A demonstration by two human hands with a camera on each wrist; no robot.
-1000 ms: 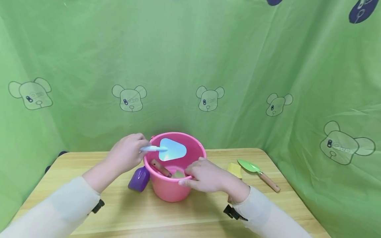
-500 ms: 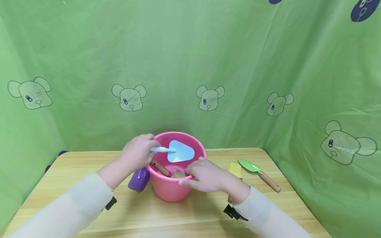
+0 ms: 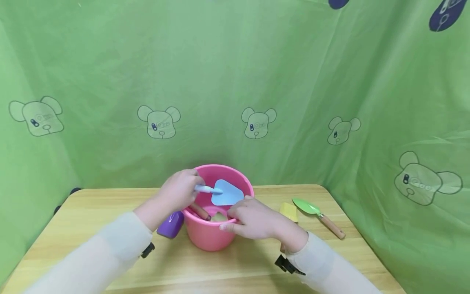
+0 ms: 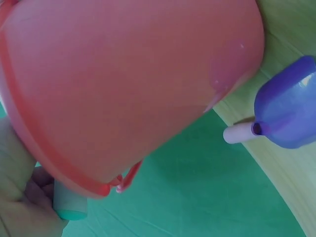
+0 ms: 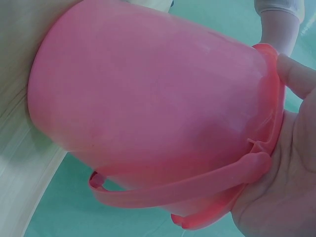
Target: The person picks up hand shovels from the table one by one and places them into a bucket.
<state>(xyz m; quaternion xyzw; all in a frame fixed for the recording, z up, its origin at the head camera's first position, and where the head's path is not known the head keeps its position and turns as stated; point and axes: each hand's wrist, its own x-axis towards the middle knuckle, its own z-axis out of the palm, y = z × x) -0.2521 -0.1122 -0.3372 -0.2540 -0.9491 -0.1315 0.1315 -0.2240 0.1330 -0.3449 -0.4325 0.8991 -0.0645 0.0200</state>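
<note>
A pink bucket stands on the table, its handle hanging down the side in the right wrist view. My left hand grips a light blue toy shovel by its handle; the blade is inside the bucket's mouth. In the left wrist view the shovel's handle end sticks out past the fingers. With thumb outside and fingers inside, my right hand holds the bucket's near right rim. A wooden-handled tool lies inside the bucket; its head is partly hidden.
Left of the bucket lies a purple scoop. To the right are a small yellow object, partly hidden, and a green trowel with a wooden handle. A green curtain surrounds the wooden table behind and at the sides.
My left hand has carried the blue shovel rightward and slightly down, further over and into the bucket. The right hand keeps its hold on the rim, and the bucket stays put.
</note>
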